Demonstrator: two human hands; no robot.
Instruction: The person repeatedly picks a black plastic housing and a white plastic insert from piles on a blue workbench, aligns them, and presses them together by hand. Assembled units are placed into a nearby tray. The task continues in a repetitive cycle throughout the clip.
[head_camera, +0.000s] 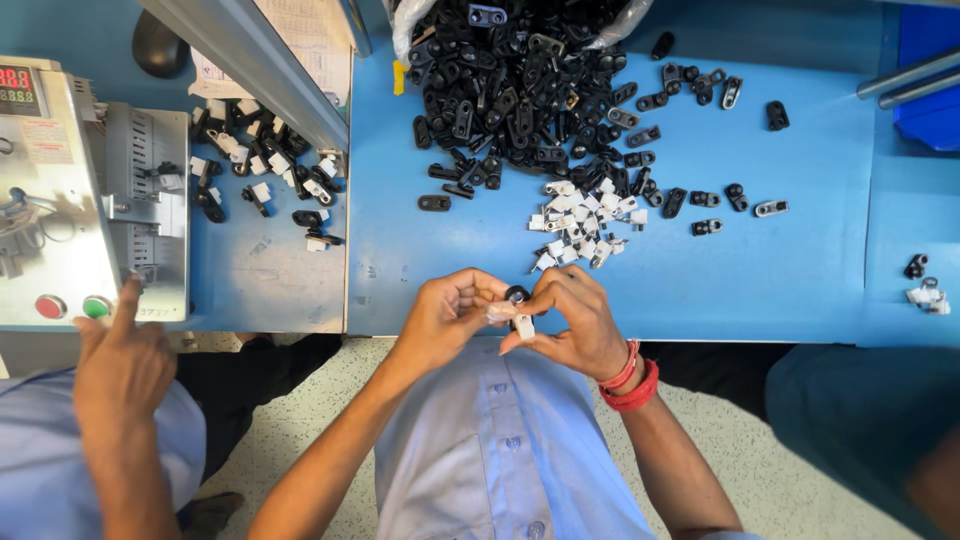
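Two hands meet at the table (800, 290) edge: my left hand (445, 315) and right hand (572, 318) pinch one small black ring part (517, 294) with a white piece (523, 324) under it, fingers closed around both. My fingers hide most of it. Beyond the grip lie white clips (585, 225), too jumbled to count, and a black parts heap (520, 90), cut off above. Left of the grip, another person's hand (122, 365) points at a machine (60, 200).
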